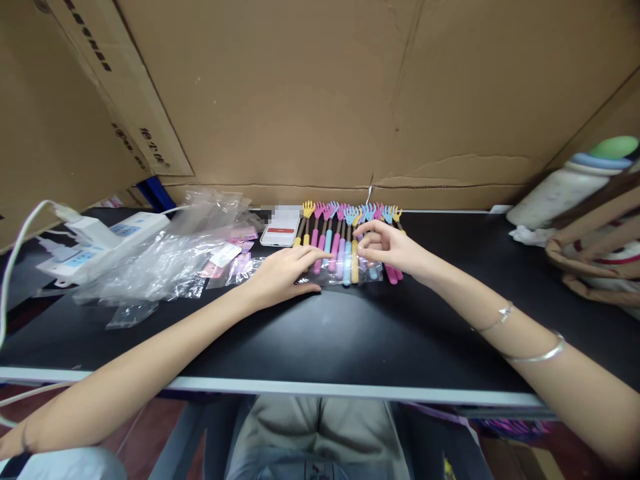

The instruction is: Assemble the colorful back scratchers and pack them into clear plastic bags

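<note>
Several toy-like back scratchers (335, 253) with hand-shaped heads lie side by side on the black table, their handles pink, blue, purple and yellow. A clear plastic bag (327, 275) lies across the lower handles. My left hand (287, 272) rests over the bag's left end, fingers stretched toward the handles and the thumb apart. Over the right part of the row, my right hand (387, 247) is curled, thumb and index finger close together near a yellow handle. Whatever its fingertips hold is too small to make out.
A phone (280, 227) lies left of the row. Farther left are a pile of clear plastic bags (150, 260) and a power strip (100, 247) with cables. A bottle (560, 190) and a brown paper bag (590, 240) stand right. Cardboard (310, 100) walls the back.
</note>
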{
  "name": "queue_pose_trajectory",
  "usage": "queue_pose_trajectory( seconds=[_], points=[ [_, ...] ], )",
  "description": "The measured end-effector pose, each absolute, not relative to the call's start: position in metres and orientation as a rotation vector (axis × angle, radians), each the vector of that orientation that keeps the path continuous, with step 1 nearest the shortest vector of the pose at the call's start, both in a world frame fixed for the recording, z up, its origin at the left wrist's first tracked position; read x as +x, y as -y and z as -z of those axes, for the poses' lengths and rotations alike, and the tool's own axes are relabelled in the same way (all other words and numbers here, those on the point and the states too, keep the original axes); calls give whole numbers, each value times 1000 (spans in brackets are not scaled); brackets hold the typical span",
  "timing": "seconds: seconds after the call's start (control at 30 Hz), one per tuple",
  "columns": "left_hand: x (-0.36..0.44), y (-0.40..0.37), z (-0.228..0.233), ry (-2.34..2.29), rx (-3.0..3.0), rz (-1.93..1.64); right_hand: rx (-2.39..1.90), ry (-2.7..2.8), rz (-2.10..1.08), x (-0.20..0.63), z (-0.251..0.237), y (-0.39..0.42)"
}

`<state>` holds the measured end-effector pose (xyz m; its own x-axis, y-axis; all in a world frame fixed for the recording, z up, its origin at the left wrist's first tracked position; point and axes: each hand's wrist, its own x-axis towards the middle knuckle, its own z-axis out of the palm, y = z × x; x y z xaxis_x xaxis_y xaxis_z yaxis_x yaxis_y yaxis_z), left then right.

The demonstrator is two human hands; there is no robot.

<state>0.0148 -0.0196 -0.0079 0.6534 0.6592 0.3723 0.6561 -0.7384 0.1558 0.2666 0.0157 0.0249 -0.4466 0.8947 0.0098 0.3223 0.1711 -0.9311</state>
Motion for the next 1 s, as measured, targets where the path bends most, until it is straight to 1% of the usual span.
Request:
queue_pose_trajectory(
  seconds=[0.27, 0.43, 0.67, 1.0],
  points=[
    [14, 20, 8, -1101, 2816, -670, -1163, 1869, -1224, 268, -22, -18],
    [18, 23, 8, -1146, 2793, -700, -1023, 1772, -1346, 261, -16, -17],
    [26, 28, 4, -1190, 2728, -678, -1053, 1588, -1495, 252, -19, -7],
    [40, 19, -8, -1260, 2758, -724, -1023, 1436, -1465, 258, -26, -10]
  ],
)
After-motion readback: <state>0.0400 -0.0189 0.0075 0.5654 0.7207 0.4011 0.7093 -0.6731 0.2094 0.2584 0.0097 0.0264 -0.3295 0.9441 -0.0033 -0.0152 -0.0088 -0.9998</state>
